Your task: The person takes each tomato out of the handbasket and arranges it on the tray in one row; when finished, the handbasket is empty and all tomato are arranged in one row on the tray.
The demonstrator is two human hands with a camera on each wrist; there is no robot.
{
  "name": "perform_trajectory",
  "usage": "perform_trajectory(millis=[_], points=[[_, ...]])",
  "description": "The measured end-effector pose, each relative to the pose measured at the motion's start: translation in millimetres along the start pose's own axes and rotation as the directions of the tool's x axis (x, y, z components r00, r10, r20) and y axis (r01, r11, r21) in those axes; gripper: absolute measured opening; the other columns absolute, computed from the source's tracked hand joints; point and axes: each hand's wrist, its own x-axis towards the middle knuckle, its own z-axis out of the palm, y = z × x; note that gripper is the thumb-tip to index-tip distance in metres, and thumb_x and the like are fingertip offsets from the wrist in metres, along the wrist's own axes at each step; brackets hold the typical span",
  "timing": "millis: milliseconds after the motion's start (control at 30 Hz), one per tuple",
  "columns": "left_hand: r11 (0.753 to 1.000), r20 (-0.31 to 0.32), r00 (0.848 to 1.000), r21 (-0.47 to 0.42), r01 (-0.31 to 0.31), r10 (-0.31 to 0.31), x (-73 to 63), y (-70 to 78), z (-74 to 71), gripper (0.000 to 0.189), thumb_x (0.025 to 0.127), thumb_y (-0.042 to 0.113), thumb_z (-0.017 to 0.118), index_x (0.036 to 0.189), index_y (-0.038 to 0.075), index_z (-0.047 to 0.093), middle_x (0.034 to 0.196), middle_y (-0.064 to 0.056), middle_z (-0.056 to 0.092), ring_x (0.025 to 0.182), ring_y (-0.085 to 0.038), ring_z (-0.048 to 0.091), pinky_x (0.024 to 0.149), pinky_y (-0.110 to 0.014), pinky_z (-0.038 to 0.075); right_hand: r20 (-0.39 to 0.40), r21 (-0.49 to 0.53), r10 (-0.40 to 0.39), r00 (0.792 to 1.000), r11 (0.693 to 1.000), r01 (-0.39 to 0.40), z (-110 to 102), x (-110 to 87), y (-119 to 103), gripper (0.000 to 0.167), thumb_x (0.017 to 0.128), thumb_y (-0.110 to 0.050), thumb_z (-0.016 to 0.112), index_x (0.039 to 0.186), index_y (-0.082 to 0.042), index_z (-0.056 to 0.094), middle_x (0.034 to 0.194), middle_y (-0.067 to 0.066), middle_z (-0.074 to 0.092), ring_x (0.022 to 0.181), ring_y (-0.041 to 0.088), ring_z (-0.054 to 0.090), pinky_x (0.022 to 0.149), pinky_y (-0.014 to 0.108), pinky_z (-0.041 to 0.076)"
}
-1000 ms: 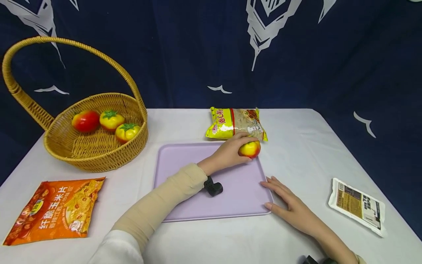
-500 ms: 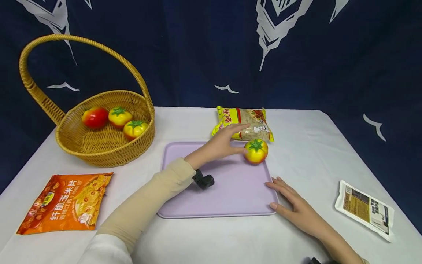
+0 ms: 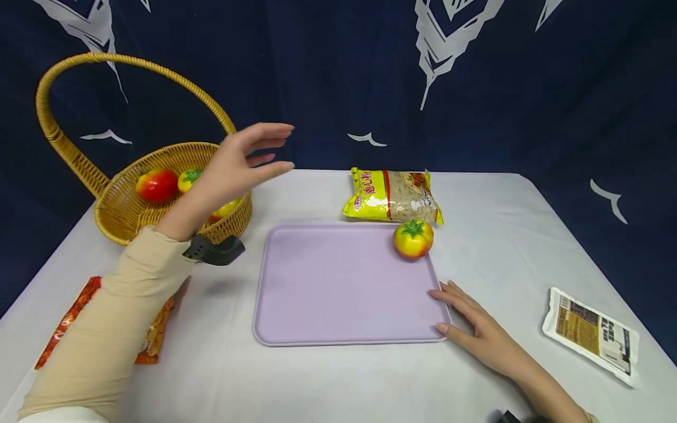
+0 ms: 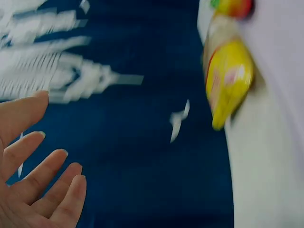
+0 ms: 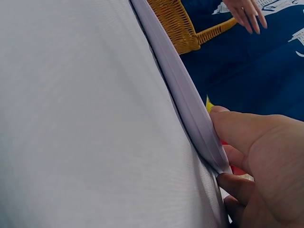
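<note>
Head view: nearest, right hand [image 3: 478,332], fingers relaxed at right rim of lilac tray [image 3: 344,288], apparently steadying it. Left hand [image 3: 233,167] hovers by basket [image 3: 116,217], fingers parted, empty. Step likely moving fruit between basket and tray; next move probably calls for dipping in to red fruit [image 3: 157,185], left of hand. Yellow-red fruit [image 3: 413,239] sits at tray's far right corner, well apart from left hand; noodle packet [image 3: 394,197] just behind.
</note>
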Motion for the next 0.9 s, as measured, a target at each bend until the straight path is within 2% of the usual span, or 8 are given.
perform_trajectory(millis=[100,200,333,433,667,733,800,900], points=[[0.997,-0.077,0.994,-0.009,0.074,-0.074,-13.7,-12.1,-34.5,0.051,0.088,0.017,0.067,0.135,0.012,0.050,0.135,-0.005,0.048,0.121,-0.018,0.045,0.098,-0.029,0.037,0.003,0.008,0.010,1.000,1.000,-0.010,-1,-1.1,-1,0.052,0.087,-0.014,0.068,0.135,-0.020,0.050,0.147,0.014,0.030,0.137,0.013,0.017,0.102,0.051,0.018],[0.984,-0.165,0.974,-0.115,0.135,-0.153,-28.0,-30.5,-67.6,0.049,0.090,0.016,0.065,0.135,0.013,0.049,0.135,-0.006,0.047,0.122,-0.018,0.043,0.097,-0.022,0.036,-0.006,-0.005,-0.002,1.000,1.000,0.002,-2,-1.5,-1,0.053,0.086,-0.013,0.069,0.134,-0.019,0.051,0.147,0.014,0.031,0.136,0.011,0.017,0.105,0.041,0.017],[0.870,-0.238,0.923,-0.464,0.167,-0.303,-44.3,-59.6,-105.1,0.049,0.089,0.011,0.064,0.136,0.010,0.048,0.135,-0.008,0.044,0.122,-0.018,0.042,0.098,-0.020,0.032,-0.014,-0.024,-0.025,1.000,0.999,0.024,-3,-0.7,0,0.053,0.085,-0.011,0.070,0.134,-0.018,0.051,0.146,0.014,0.033,0.136,0.010,0.018,0.101,0.016,0.013],[0.752,-0.251,0.863,-0.628,0.200,-0.439,-53.1,-79.2,-123.3,0.054,0.087,0.012,0.066,0.137,0.011,0.046,0.133,-0.003,0.043,0.122,-0.014,0.040,0.103,-0.025,0.026,-0.010,-0.023,-0.027,1.000,0.999,0.027,-3,-0.1,1,0.053,0.085,-0.012,0.070,0.134,-0.018,0.051,0.146,0.014,0.033,0.136,0.009,0.018,0.098,0.011,0.012],[0.677,-0.230,0.659,-0.457,0.577,-0.716,-65.9,-113.6,-131.7,0.084,0.081,0.046,0.065,0.150,0.023,0.023,0.150,0.001,0.020,0.121,-0.012,0.030,0.107,-0.028,0.018,-0.005,-0.021,-0.020,1.000,1.000,0.020,-1,-0.2,1,0.052,0.085,-0.012,0.069,0.134,-0.018,0.051,0.145,0.014,0.033,0.136,0.012,0.018,0.099,0.012,0.012],[0.666,-0.195,0.644,-0.353,0.657,-0.739,-68.4,-119.2,-128.6,0.090,0.084,0.053,0.059,0.152,0.020,0.010,0.155,-0.003,0.005,0.132,-0.023,0.019,0.109,-0.038,0.014,-0.004,-0.020,-0.012,1.000,1.000,0.012,-1,-0.8,1,0.052,0.085,-0.013,0.069,0.134,-0.018,0.051,0.145,0.014,0.033,0.136,0.012,0.018,0.100,0.015,0.013],[0.671,-0.173,0.652,-0.287,0.684,-0.738,-69.4,-122.3,-124.7,0.092,0.087,0.054,0.055,0.151,0.017,0.001,0.155,-0.006,-0.006,0.138,-0.028,0.001,0.109,-0.047,0.004,-0.002,-0.018,-0.004,1.000,1.000,0.004,0,-1.7,0,0.052,0.086,-0.013,0.069,0.134,-0.019,0.051,0.146,0.014,0.033,0.136,0.011,0.018,0.101,0.018,0.013],[0.694,-0.213,0.661,-0.257,0.673,-0.720,-69.1,-124.6,-119.1,0.087,0.091,0.049,0.052,0.151,0.016,0.000,0.155,-0.009,-0.006,0.138,-0.028,0.002,0.109,-0.046,0.007,-0.001,-0.015,0.004,1.000,1.000,-0.004,0,-2.7,0,0.051,0.086,-0.014,0.069,0.134,-0.019,0.051,0.146,0.014,0.032,0.136,0.012,0.017,0.102,0.021,0.014]])
